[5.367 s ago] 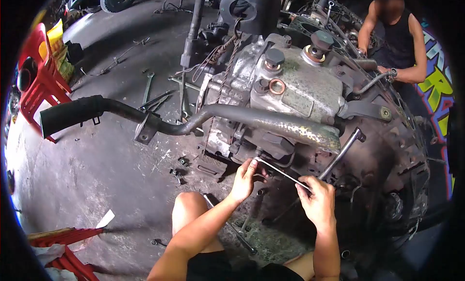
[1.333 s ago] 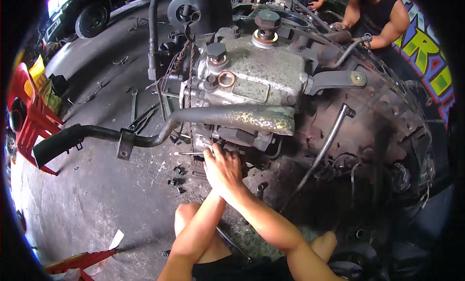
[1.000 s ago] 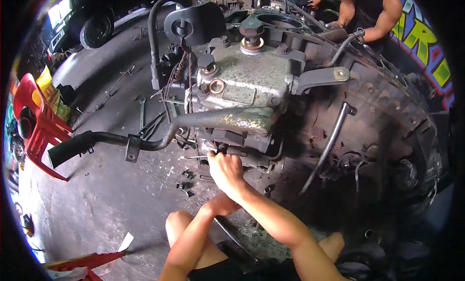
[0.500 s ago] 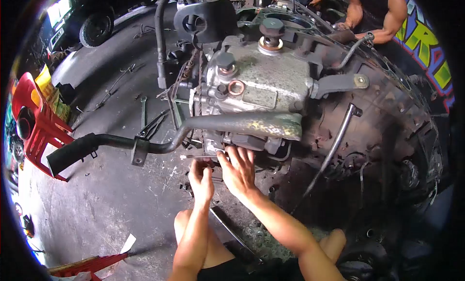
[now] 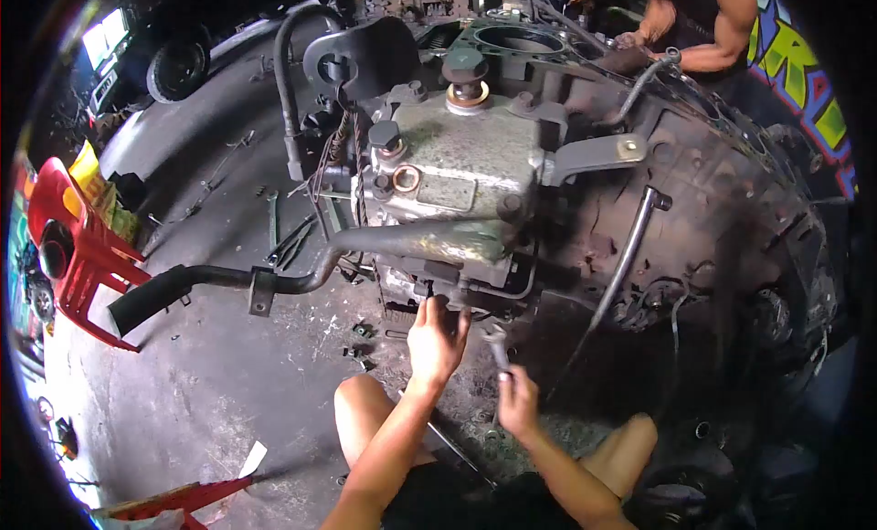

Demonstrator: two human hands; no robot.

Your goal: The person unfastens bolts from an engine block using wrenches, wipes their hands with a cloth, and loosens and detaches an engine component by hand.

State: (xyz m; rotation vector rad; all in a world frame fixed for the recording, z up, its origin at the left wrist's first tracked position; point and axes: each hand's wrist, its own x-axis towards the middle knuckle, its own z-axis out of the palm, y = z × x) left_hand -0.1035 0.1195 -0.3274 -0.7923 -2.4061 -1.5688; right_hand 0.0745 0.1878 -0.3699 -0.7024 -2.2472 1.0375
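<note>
My left hand [image 5: 437, 349] reaches up to the underside of the metal engine part [image 5: 457, 155], below the dark curved pipe [image 5: 411, 242]. Its fingers are bent around a small dark fitting there, and what they grip is too small to make out. Lower and to the right, my right hand [image 5: 518, 400] is closed on a wrench [image 5: 498, 349], whose open end points up toward the engine's lower edge. The wrench is apart from the engine part.
A long-handled bar [image 5: 621, 274] leans at the engine's right side. Tools [image 5: 290, 242] and small bolts [image 5: 364, 331] lie on the floor. A red chair [image 5: 82, 256] stands left. A co-worker's arms [image 5: 703, 37] are at the upper right.
The right hand has left the fitting under the pipe and moved down and right, now with a wrench. The left hand has moved up to the fitting. The thin rod at left is no longer visible.
</note>
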